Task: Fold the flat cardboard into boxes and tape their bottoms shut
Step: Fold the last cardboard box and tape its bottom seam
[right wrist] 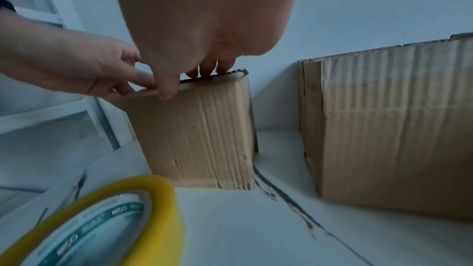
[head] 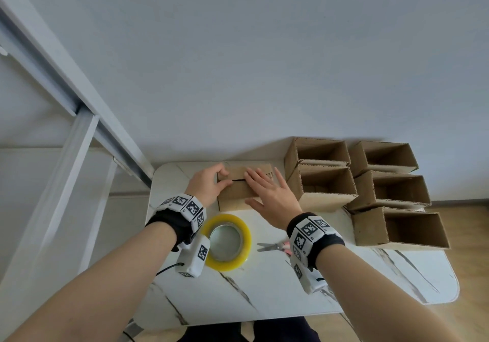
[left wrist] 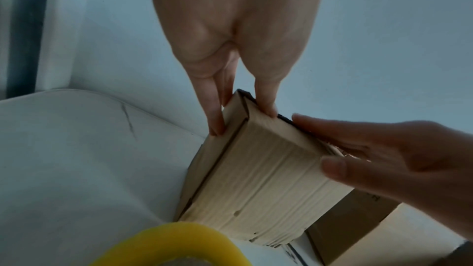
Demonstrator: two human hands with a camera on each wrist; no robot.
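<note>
A: Holding the bottom flaps down is the job right now, I'd say: the box stands upside down at the far middle of the bench, its flaps folded over on top with a dark seam between them

B: And the grip on each side?

A: The left hand has its fingers curled over the left end of the box, thumb on the near flap, pinching that end closed. The right hand lies flat, fingers straight and together, pressing the flaps down from above; it clasps nothing

B: How would you do it well?

A: Keep both flaps level and the seam closed before any tape goes on. I'd press near the seam, not at the outer edges, so the cardboard doesn't spring up. One hand must stay put while the other fetches the tape roll, which lies just near of the box, beside the left wrist. The scissors lie right of the roll

B: Pose of the arms?

A: Both forearms reach away from the body, wrists low, the palms turned down over the box

B: The rest?

A: Five open boxes stand in a cluster to the right, well clear of the hands
</note>
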